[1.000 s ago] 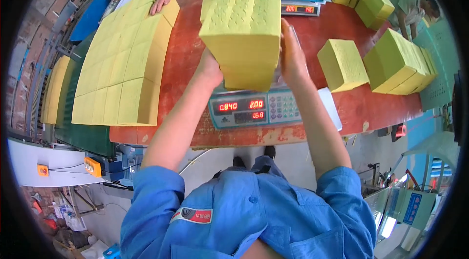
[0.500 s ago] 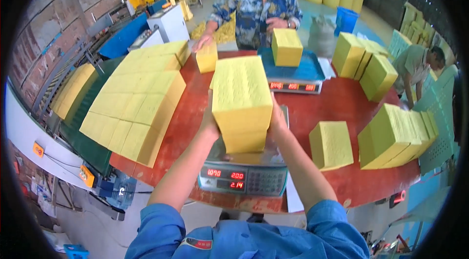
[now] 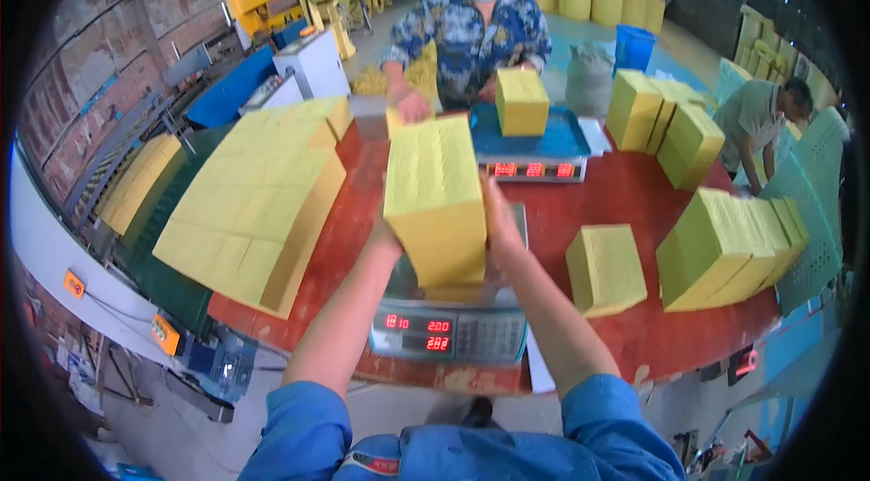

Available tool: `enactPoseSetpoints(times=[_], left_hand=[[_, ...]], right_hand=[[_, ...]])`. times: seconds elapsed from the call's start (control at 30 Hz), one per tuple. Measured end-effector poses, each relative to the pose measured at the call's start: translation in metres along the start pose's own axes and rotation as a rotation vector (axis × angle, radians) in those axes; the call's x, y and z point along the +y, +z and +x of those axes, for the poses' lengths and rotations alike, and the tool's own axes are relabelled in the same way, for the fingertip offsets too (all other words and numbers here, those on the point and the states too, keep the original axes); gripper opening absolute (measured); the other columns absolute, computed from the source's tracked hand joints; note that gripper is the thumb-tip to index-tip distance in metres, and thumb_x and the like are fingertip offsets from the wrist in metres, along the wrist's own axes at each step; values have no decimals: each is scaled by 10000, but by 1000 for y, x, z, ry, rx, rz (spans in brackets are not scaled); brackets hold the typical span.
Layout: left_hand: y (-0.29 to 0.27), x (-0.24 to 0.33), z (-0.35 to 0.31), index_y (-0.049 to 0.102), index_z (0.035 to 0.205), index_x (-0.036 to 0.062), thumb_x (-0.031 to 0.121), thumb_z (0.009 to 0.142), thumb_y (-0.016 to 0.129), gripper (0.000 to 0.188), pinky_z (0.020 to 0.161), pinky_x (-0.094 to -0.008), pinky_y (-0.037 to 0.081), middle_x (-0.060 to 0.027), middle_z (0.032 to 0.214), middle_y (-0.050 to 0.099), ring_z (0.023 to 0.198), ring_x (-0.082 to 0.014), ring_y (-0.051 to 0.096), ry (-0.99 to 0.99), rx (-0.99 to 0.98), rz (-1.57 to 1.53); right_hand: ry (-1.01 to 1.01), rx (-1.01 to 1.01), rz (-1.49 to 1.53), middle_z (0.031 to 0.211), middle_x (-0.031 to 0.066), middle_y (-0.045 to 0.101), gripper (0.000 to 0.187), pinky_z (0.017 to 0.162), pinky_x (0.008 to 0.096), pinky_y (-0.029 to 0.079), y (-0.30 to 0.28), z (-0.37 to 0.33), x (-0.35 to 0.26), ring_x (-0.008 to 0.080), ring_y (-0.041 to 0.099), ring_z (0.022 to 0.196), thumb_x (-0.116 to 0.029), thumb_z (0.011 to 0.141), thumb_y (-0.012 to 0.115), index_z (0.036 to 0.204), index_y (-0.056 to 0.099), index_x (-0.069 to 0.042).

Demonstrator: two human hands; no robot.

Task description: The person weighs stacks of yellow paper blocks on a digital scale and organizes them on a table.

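At the near side of the red bench, I've got a yellow block upright over the pan of the near scale. L grip is pressed on the block's L side, R grip on its R side, palms facing, spread approx block width, block clamped btwn them. Fingers mostly hidden behind it, esp. on the L, so can't tell finger spread. Also can't tell from my end if the base touches the pan or sits just above. Scale display lit red, keypad to its R; white sheet pokes out at the scale's R edge. Beyond: far scale, also lit, w/ blue tray and one upright block on it. Co-worker in camo stands across, one hand at another block that's partly hidden behind mine. L end: big packed group of blocks beside green belt. R side: lone block apart from R-hand row, which is near a perforated green panel. Far R corner: another cluster; 2nd co-worker bent over past that end. Bkgd: blue bin, grey sack.
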State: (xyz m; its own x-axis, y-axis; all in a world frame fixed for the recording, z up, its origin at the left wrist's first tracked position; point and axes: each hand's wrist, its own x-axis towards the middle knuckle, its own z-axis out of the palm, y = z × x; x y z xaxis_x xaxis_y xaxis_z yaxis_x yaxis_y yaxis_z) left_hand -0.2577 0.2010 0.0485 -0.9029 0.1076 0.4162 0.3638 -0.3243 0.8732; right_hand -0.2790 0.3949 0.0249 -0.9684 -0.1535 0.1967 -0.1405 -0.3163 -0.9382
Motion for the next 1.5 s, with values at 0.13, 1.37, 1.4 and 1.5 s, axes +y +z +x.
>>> enactPoseSetpoints(times=[0.13, 1.37, 1.4, 1.5], left_hand=[[-28, 39, -80, 313, 1465, 22, 519, 1001, 360, 682, 1091, -382, 339, -129, 1479, 390, 1325, -249, 420, -108, 687, 2], [-71, 81, -480, 617, 983, 15, 255, 927, 529, 261, 711, -303, 510, -123, 904, 667, 783, -193, 647, -962, 659, 189], [-65, 84, -468, 617, 983, 15, 255, 927, 529, 261, 711, -303, 510, -123, 904, 667, 783, -193, 647, -963, 627, 189], [-40, 87, -431, 621, 965, 7, 231, 945, 510, 251, 714, -304, 508, -110, 896, 666, 781, -182, 642, -902, 488, 200]], right_hand=[[-79, 202, 44, 1319, 112, 548, 513, 1056, 438, 299, -9, -68, -37, 213, 447, 1266, -426, 1012, 380, 1319, 526, -42], [663, -109, 29, 959, 87, 664, 202, 806, 299, 514, 91, -421, 55, 159, 638, 891, -126, 962, 517, 1057, 630, 12], [679, -114, 54, 959, 89, 661, 209, 815, 304, 515, 92, -418, 55, 160, 637, 900, -135, 968, 518, 1062, 625, 18], [665, -89, 118, 972, 94, 660, 221, 823, 308, 516, 83, -416, 61, 162, 637, 904, -145, 972, 520, 1072, 618, 27]])
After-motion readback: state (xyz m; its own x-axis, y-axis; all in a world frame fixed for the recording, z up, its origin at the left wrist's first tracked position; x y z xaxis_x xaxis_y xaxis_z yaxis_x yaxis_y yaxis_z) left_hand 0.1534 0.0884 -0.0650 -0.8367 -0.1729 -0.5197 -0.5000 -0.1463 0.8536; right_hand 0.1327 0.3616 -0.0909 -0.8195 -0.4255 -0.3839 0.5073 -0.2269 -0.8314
